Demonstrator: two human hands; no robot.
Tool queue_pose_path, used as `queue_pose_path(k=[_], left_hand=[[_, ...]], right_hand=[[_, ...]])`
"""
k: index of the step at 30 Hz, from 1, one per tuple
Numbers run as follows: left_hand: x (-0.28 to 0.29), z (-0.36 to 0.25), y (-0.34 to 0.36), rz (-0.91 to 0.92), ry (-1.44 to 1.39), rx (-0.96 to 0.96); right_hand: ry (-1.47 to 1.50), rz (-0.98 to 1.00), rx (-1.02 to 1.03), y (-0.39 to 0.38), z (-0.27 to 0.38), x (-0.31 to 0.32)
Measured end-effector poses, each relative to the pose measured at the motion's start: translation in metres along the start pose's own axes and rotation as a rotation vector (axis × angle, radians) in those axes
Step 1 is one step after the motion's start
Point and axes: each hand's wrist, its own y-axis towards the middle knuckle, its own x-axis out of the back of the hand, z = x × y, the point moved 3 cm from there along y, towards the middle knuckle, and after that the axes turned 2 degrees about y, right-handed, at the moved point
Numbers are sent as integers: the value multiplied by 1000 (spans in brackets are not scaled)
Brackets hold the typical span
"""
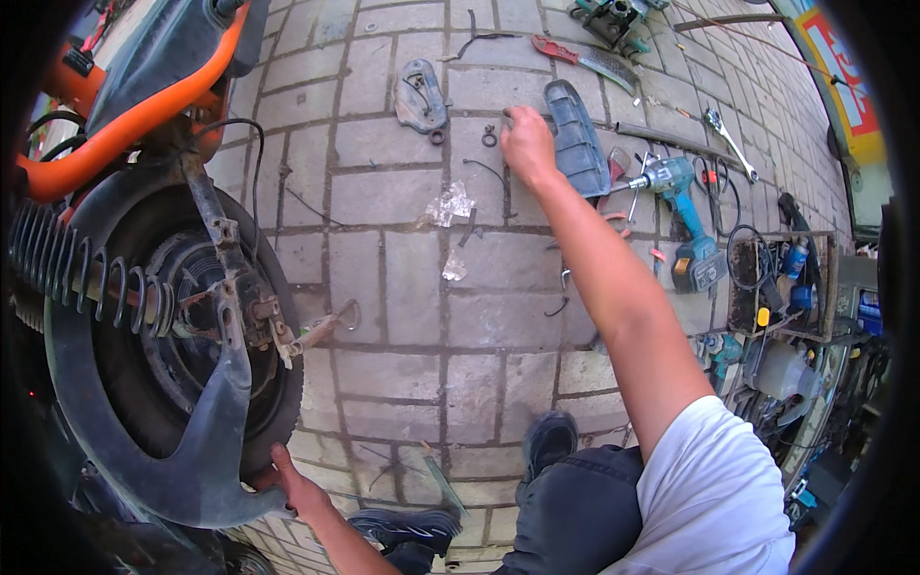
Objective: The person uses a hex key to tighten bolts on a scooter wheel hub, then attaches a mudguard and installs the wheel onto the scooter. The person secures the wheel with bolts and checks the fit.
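At the lower left, my left hand [299, 487] is closed round the lower end of a black plastic mudguard [182, 479], beside the tyre [280, 407]; its thumb shows and its other fingers are mostly hidden. My right hand [529, 146] reaches far out over the paving, with fingers curled down and their tips partly hidden. Just left of it lie small dark rings [490, 136]. A ribbed grey plastic cover [578, 137] lies right beside it. Further left is a dusty grey plate-like cover [420, 96] with a small ring at its lower end.
An orange-framed scooter [134, 120] with a coil spring [91, 273] fills the left. To the right lie a cordless impact driver [682, 196], a ratchet wrench [730, 144] and a metal tool tray [781, 331]. A red-handled knife [585, 62] lies at the far side.
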Motion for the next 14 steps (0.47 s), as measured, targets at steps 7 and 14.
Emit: queue_pose_path(k=[7,14], left_hand=[[1,12,-2,-43,-123,24],[-3,-50,-15,-18,38,-52]], right_hand=[[-104,235,7,-2,22,-6],[-41,289,-109,11,9,-24]])
